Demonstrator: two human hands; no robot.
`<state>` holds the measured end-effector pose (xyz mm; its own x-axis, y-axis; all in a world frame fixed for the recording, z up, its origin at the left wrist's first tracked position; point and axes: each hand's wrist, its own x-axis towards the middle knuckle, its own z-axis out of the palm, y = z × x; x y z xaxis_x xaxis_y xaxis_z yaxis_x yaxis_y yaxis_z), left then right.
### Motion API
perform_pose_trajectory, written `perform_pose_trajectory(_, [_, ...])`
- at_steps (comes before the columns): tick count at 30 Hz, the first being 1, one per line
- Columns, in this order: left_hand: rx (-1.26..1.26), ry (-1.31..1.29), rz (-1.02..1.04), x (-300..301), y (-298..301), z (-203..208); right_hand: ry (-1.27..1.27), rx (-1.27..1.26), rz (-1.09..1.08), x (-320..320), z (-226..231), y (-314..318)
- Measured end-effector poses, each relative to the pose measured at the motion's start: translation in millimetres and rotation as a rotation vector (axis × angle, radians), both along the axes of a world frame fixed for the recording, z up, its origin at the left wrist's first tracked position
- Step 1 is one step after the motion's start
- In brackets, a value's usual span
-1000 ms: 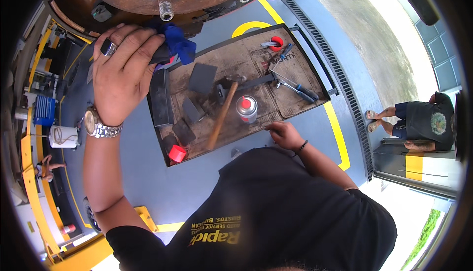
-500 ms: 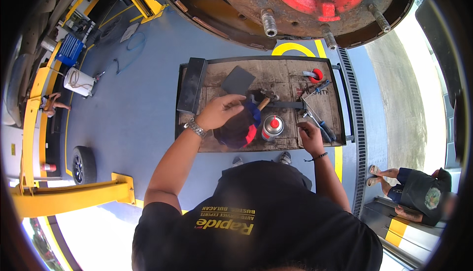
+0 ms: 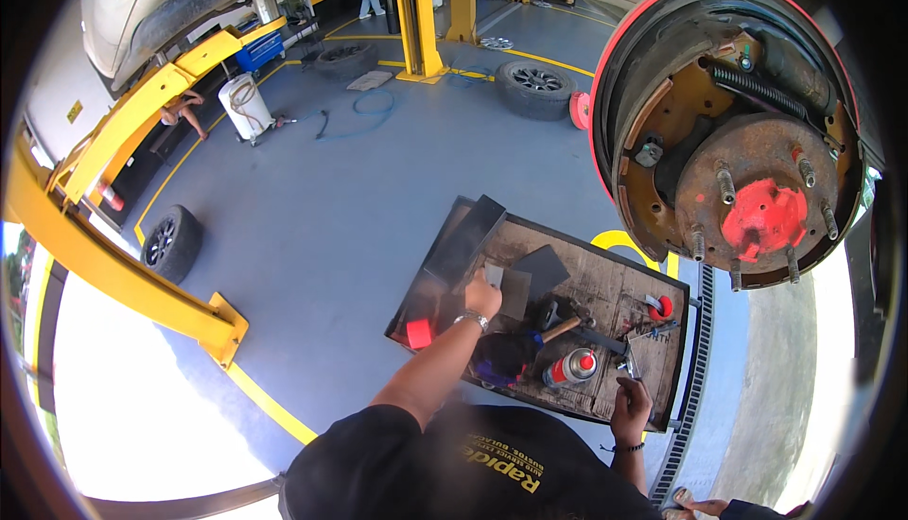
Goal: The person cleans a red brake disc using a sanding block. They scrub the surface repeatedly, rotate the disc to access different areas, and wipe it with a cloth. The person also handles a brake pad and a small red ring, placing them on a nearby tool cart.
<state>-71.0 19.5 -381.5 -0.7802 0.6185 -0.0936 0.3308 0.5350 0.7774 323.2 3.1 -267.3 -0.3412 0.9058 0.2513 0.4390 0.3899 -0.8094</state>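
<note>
My left hand (image 3: 482, 295) is closed at the edge of a thin brownish-grey square sheet (image 3: 515, 293), on the left side of the cart top; its fingertips are partly hidden. A darker square sheet (image 3: 542, 270) lies just beyond. My right hand (image 3: 632, 408) hangs at the cart's near right edge with curled fingers, close to a silver metal tool (image 3: 627, 365). Whatever it grips, if anything, is hidden. Between my hands are a dark cloth-like bundle (image 3: 503, 357), a hammer (image 3: 560, 330) with a wooden handle, and a red-capped spray can (image 3: 570, 368).
The cart (image 3: 605, 260) also carries a long black box (image 3: 466, 241), a red block (image 3: 419, 334) and a red ring-shaped item (image 3: 660, 307). An exposed drum-brake assembly (image 3: 728, 151) hangs over its far right. Yellow lift arms (image 3: 142, 274) and loose wheels (image 3: 172, 243) stand left.
My view has swung left and up, showing more floor and the whole brake assembly. My left hand has moved from above the dark bundle to the square sheet; my right hand stays near the tools.
</note>
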Motion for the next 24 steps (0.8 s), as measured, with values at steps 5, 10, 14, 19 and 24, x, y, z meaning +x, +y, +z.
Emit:
perform_pose_trajectory(5, [0.612,-0.535,-0.222,39,-35,97,-0.032,0.072,0.248,-95,88,-15])
perform_pose_trajectory(10, [1.009,-1.255,-0.385,78,-60,173,-0.260,0.471,0.369,-167,116,-22])
perform_pose_trajectory(14, [1.208,-1.116,-0.728,72,-80,177,-0.126,0.553,0.514,-170,113,-24])
perform_pose_trajectory(19, [1.200,-0.688,-0.656,72,-87,172,0.042,0.262,0.706,-165,118,-28])
perform_pose_trajectory(24, [1.413,-0.719,-0.394,55,-57,219,0.096,0.846,0.573,-120,196,-7])
